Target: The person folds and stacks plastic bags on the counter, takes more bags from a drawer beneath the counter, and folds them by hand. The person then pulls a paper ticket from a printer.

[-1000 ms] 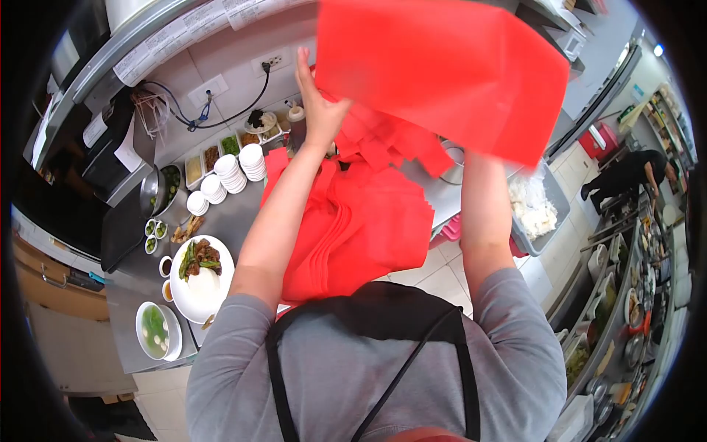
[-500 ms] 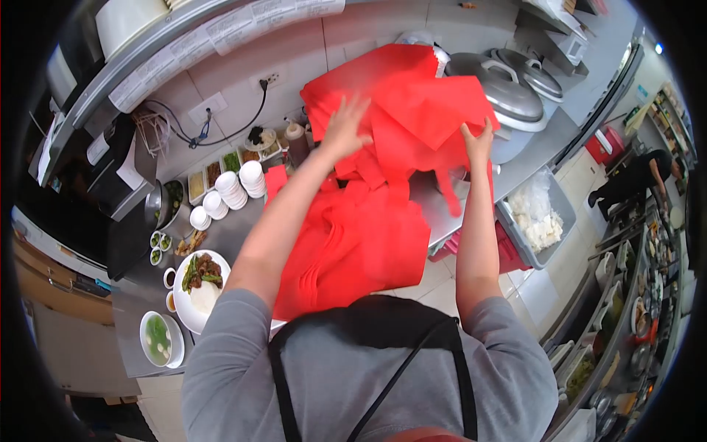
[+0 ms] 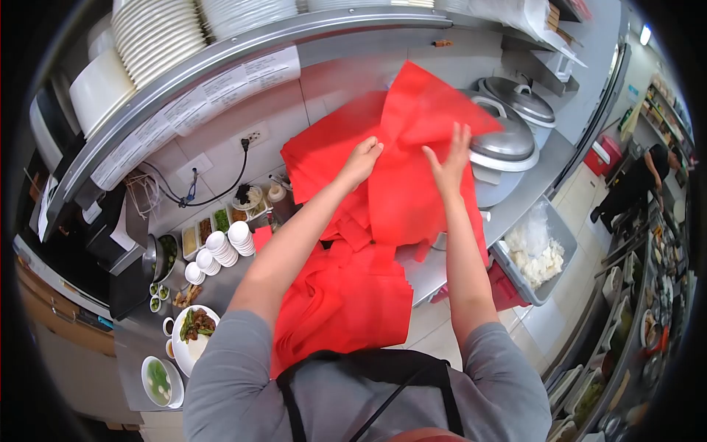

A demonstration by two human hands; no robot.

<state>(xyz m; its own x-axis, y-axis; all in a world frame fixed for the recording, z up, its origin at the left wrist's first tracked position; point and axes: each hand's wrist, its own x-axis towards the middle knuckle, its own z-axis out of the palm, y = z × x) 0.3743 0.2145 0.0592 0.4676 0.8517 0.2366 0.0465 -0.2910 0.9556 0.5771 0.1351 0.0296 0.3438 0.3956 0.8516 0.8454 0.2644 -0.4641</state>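
Note:
In the head view, my left hand (image 3: 361, 160) is closed on the edge of a red cloth bag (image 3: 409, 184), which hangs spread out in front of me. The bag's upper part flares up to the right and is blurred. Beside its right side is my right hand (image 3: 449, 163), fingers spread and pointing up; whether its palm touches the cloth I cannot tell. More red bags (image 3: 324, 136) lie behind, against the wall. A folded stack of red bags (image 3: 342, 302) lies nearest my body, its straps bunched on top.
On the steel counter at left stand a plate of food (image 3: 193, 350), a soup bowl (image 3: 158, 381), stacked white cups (image 3: 221, 247) and topping containers (image 3: 206, 230). Lidded pots (image 3: 508, 144) stand right, above a grey bin (image 3: 563, 250). A shelf (image 3: 324, 23) runs overhead. Another person (image 3: 637, 177) bends far right.
My left hand has closed on the bag and moved slightly right. My right hand has let go of the cloth and shifted left. The bag now hangs more upright, its top flaring up.

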